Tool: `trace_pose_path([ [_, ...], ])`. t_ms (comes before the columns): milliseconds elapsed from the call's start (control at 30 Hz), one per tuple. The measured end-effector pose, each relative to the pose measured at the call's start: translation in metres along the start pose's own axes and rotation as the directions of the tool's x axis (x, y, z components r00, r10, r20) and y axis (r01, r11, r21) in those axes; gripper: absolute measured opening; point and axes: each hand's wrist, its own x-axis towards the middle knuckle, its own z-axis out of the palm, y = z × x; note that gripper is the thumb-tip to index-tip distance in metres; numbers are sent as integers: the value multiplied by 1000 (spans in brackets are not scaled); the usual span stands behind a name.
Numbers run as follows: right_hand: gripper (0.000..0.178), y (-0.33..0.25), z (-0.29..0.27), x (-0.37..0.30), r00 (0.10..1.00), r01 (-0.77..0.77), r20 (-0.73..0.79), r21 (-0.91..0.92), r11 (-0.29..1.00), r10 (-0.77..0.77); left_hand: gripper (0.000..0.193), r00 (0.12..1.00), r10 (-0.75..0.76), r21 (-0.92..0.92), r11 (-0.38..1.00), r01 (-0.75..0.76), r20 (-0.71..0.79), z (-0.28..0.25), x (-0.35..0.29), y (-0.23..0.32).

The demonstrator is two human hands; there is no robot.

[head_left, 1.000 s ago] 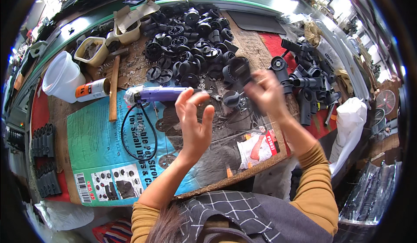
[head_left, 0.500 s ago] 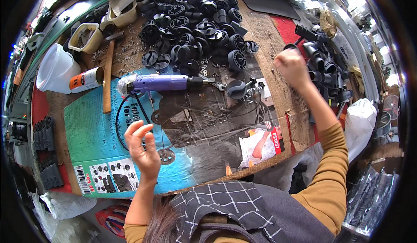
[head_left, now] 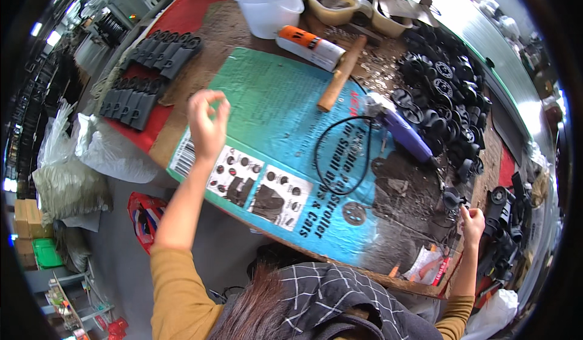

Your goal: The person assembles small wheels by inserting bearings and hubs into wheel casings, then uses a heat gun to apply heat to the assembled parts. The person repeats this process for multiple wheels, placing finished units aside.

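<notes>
My left hand [head_left: 208, 124] is raised over the left end of the cardboard, near the rows of dark grey plastic parts [head_left: 161, 54]. Its fingers curve loosely, with a gap to the thumb, and nothing shows in them. At the right, my right hand [head_left: 472, 224] is closed in a pinch beside a small black round part [head_left: 452, 198]. Whatever it may grip is too small to tell. A purple power screwdriver [head_left: 405, 135] lies between the hands, its tip toward the black part and its black cord [head_left: 317, 158] looped on the cardboard.
Printed cardboard [head_left: 273, 109] covers the table. A wooden-handled hammer [head_left: 342, 76], an orange-and-white can [head_left: 311, 47], a white bucket [head_left: 267, 6] and yellowish tubs [head_left: 331, 3] stand or lie behind. Black wheels [head_left: 440, 91] are heaped at the back right, black tubular parts [head_left: 498, 218] at the right.
The view has swung left. My left hand has moved left toward the grey parts, its fingers more curled. My right hand has come from the black tubular parts to beside the small black round part.
</notes>
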Motion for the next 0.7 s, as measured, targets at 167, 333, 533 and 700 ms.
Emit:
trace_pose_path([
  [167,26,32,5,6,984,120,-160,288,950,-75,36,998,30,483,874,-49,46,-25,132,-141],
  [333,27,12,0,-30,974,151,-222,522,839,-37,69,870,-482,844,504,181,101,-12,177,-165],
  [533,24,-88,-2,-93,983,167,-80,750,640,-163,82,757,-585,673,688,272,292,-23,152,-99],
  [700,19,-174,31,-122,931,236,-21,795,558,-364,79,687,-80,-116,965,235,722,-15,7,50],
])
